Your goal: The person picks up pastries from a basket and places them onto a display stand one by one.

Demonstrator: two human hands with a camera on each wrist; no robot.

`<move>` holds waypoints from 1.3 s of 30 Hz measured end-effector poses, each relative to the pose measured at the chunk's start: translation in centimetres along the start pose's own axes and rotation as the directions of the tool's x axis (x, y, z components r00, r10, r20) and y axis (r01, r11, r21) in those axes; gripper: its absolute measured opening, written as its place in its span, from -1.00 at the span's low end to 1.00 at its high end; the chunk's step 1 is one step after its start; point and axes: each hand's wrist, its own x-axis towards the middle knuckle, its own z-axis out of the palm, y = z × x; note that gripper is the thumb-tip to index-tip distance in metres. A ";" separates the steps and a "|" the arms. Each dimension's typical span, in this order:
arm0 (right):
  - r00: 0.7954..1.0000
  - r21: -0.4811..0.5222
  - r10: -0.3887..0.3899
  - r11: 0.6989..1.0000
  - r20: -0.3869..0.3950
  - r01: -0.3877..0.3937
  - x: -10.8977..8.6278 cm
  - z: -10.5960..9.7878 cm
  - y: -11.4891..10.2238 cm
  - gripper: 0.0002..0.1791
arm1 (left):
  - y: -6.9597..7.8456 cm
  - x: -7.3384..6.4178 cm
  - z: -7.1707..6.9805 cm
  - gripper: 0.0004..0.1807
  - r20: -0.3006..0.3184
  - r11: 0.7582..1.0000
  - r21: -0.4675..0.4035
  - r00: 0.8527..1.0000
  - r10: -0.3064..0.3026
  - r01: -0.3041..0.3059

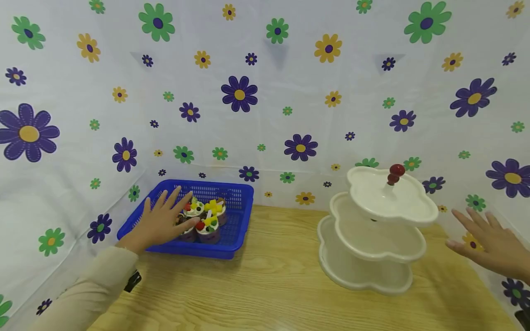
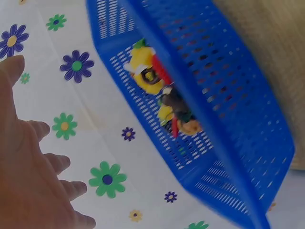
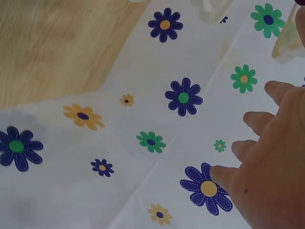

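Over the left part of a blue plastic basket (image 1: 242, 220) hovers my left hand (image 1: 159, 221), its fingers spread and holding nothing. Inside the basket sit several toy cupcakes (image 1: 208, 230) topped with cream and fruit pieces; the hand hides some of them. The left wrist view shows the basket's perforated side (image 2: 228, 81) and the colourful toppings (image 2: 147, 71) beyond the rim. On the right, my right hand (image 1: 490, 241) is raised with fingers apart, beside a white three-tier stand (image 1: 372, 239) and not touching it. A red knob (image 1: 396, 171) tops the stand, whose scalloped trays bear nothing visible.
A wooden table (image 1: 273, 285) carries the basket at left and the stand at right. White cloth with green, purple and orange flowers (image 1: 239, 94) hangs behind and along both sides. Bare wood lies between basket and stand.
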 end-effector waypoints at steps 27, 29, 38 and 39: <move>0.975 0.424 -0.005 0.900 -0.223 0.102 -2.9 3.8 -5.0 -0.17 | 1.5 -2.4 10.0 -0.24 -0.099 0.992 -0.123 0.995 0.026 -0.038; 0.976 0.432 0.000 0.896 -0.220 0.098 -3.1 4.0 -5.1 -0.18 | 1.4 -2.6 10.4 -0.28 -0.108 0.993 -0.112 0.994 0.031 -0.043; 0.971 0.494 0.076 0.868 -0.228 0.048 -4.2 5.1 -6.7 -0.15 | 1.1 -2.6 11.8 -0.53 -0.192 0.991 -0.091 0.978 0.077 -0.096; 0.967 0.512 0.073 0.856 -0.244 0.064 -4.3 5.3 -7.0 -0.15 | 1.1 -2.6 11.9 -0.54 -0.197 0.992 -0.085 0.977 0.078 -0.097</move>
